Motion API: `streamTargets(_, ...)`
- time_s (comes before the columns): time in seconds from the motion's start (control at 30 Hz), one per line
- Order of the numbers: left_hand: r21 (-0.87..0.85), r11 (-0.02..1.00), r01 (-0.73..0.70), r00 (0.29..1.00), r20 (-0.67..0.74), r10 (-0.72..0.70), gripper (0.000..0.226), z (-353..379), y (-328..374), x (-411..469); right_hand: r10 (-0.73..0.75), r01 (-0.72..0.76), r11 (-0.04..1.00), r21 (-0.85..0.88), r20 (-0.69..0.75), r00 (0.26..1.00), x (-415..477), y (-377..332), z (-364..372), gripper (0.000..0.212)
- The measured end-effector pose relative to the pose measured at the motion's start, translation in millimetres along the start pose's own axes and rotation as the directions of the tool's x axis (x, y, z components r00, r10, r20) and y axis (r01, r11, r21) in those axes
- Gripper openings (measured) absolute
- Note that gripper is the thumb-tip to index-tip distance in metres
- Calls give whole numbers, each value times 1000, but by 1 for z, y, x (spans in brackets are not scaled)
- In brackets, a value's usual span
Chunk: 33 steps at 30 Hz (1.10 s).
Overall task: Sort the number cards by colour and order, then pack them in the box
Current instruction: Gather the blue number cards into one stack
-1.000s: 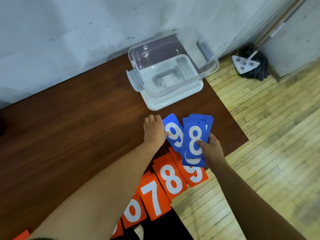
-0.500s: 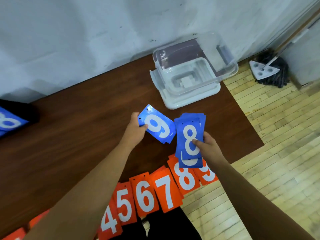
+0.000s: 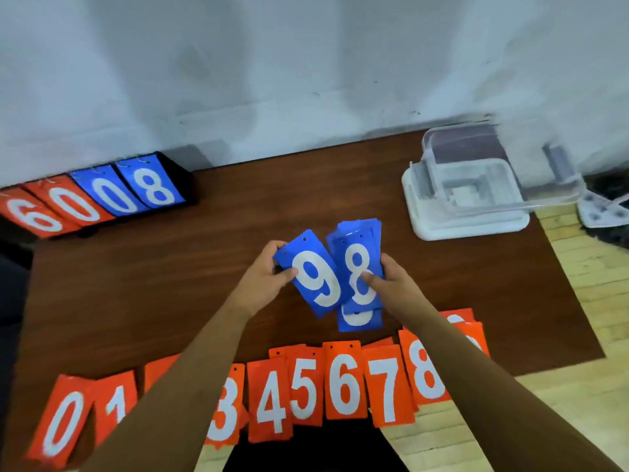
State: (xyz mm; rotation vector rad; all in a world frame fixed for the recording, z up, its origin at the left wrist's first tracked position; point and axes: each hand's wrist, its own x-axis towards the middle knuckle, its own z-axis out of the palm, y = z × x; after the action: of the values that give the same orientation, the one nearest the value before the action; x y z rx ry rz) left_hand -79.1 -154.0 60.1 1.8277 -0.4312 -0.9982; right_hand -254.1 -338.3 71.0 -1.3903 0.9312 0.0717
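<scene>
My left hand [image 3: 263, 279] grips a blue card marked 9 [image 3: 313, 274] by its upper left corner, above the brown table [image 3: 170, 284]. Right beside it, my right hand [image 3: 391, 284] holds a stack of blue cards [image 3: 357, 264] with an 8 on top, thumb pressed on the face. The 9 card overlaps the stack's left edge. Orange number cards [image 3: 343, 379] lie in a row from 0 to 9 along the table's near edge; my forearms hide the 2 and part of the 9. The clear plastic box [image 3: 476, 192] stands open at the far right of the table.
A black scoreboard stand [image 3: 102, 195] at the far left shows orange 6, 0 and blue 0, 8. A pale wall runs behind the table. Wooden floor [image 3: 585, 301] lies to the right, with a mop head [image 3: 606, 209] beyond the box.
My view has swung left, bringing the scoreboard and the whole orange row into sight. My left hand lifted the blue 9 off the table and brought it against the stack in my right hand.
</scene>
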Motion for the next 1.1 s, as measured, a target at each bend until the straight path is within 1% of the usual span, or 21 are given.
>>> streamTargets(0.07,-33,999,8,1000,5,-8,29,-13,-4,-8,-32,34,998,-56,33,999,0,-9,14,21)
streamTargets(0.13,-57,998,18,1000,-2,-18,28,-29,-10,-15,-48,49,993,-107,14,999,1,-15,24,20)
streamTargets(0.27,-75,997,28,1000,11,-27,27,-55,-18,-27,-35,35,990,-137,-1,999,3,-19,40,19)
streamTargets(0.43,-193,981,-11,999,28,16,28,-72,-19,-35,-53,65,985,-163,76,996,-1,-28,62,17)
streamTargets(0.5,-183,983,-24,997,64,36,28,-76,-18,-36,-62,76,980,-182,84,995,0,-32,66,23)
streamTargets(0.57,-160,986,-37,995,90,52,29,-77,-18,-36,-62,84,981,-175,129,990,-1,-35,68,27)
streamTargets(0.6,-169,985,-37,995,82,51,29,-76,-19,-35,-62,89,981,-172,159,985,-1,-36,69,26)
streamTargets(0.67,-233,972,-7,998,55,21,28,-73,-19,-36,-70,106,980,-170,204,976,-4,-37,73,24)
streamTargets(0.7,-279,960,11,998,56,5,28,-72,-20,-37,-73,110,978,-175,205,976,-5,-37,74,24)
streamTargets(0.77,-340,939,43,997,71,-20,29,-70,-25,-38,-69,96,979,-178,152,986,-4,-36,77,22)
streamTargets(0.83,-322,945,51,998,56,-34,29,-68,-31,-37,-32,43,993,-112,101,994,-3,-34,79,23)
streamTargets(0.93,-240,969,63,996,-45,-76,26,-61,-31,-37,24,-25,1000,8,142,990,-6,-32,85,24)
streamTargets(1.03,-111,991,68,988,-131,-82,24,-56,-37,-32,36,-45,998,45,181,983,-10,-33,94,22)
streamTargets(1.1,-34,998,59,987,-147,-63,26,-57,-43,-28,35,-44,998,44,186,982,-10,-33,98,23)
